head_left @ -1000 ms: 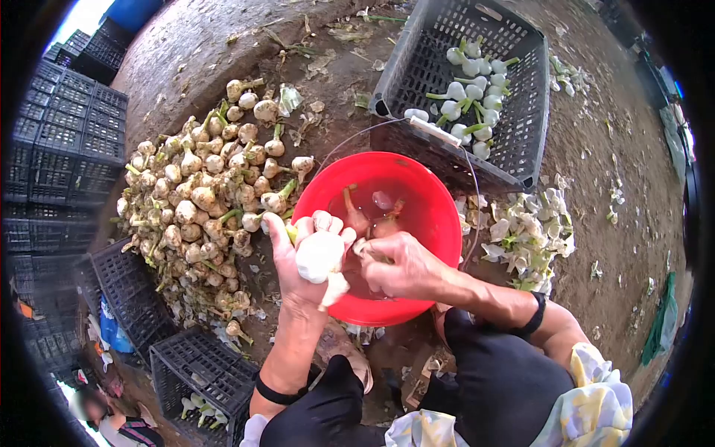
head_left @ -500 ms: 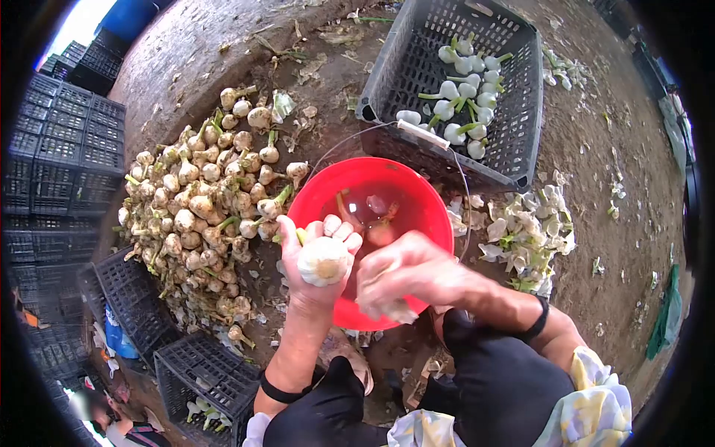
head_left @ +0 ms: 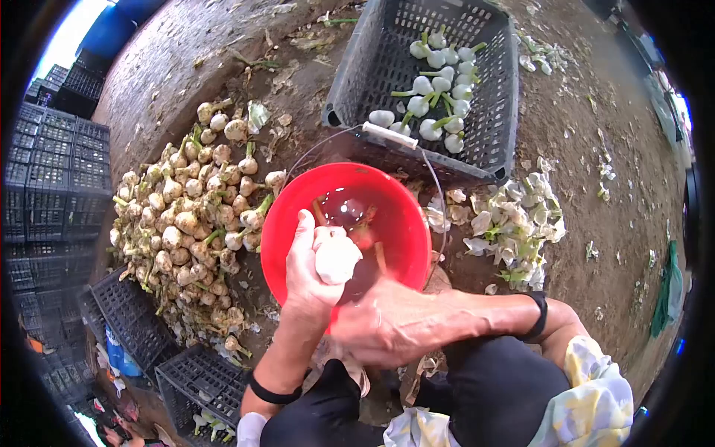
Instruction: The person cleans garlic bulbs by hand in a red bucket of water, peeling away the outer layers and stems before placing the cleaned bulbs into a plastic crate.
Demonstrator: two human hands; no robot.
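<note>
My left hand is palm up over the near left part of the red bucket, its fingers around a white garlic bulb. The bulb's stem is hidden from me. Just beside it, my right hand crosses the bucket's near rim with its back to the camera. Its fingers are tucked underneath and smeared by motion, so I cannot see whether they hold anything. Inside the bucket is water with a few pieces in it.
A heap of unpeeled garlic lies left of the bucket. Beyond it, a black crate holds several clean white bulbs. Peelings are piled on the right. Stacked black crates stand far left, and another crate sits at lower left.
The view has shifted, so bucket and crate appear further left. My right hand has moved down and toward me, to the bucket's near rim. My left hand still holds the garlic bulb, now turned.
</note>
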